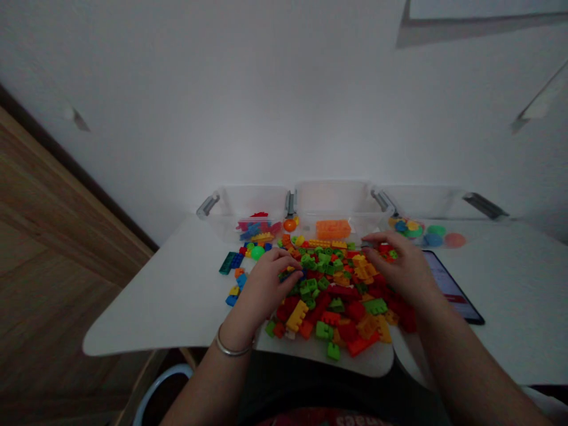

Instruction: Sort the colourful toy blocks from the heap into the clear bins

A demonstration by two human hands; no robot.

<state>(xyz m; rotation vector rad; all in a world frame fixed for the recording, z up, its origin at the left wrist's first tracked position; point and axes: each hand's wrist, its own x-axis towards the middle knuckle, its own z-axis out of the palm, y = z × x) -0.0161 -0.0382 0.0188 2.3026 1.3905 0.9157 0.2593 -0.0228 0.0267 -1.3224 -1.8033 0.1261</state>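
A heap of coloured plastic building bricks [337,296] in red, green, orange and yellow covers the near middle of a white table [168,296]. My left hand [266,284], with a metal bangle on the wrist, rests on the heap's left side, fingers curled down onto the bricks near a green one. My right hand [402,266] lies on the heap's right side, fingers bent and reaching left over red and orange bricks. Whether either hand grips a brick is hidden by the fingers.
Three clear plastic bins stand along the back: the left bin [248,213] holds mixed bricks, the middle bin [332,204] holds orange bricks, the right bin [426,204] holds round coloured pieces. A dark tablet [452,290] lies right of the heap. A wooden panel stands at left.
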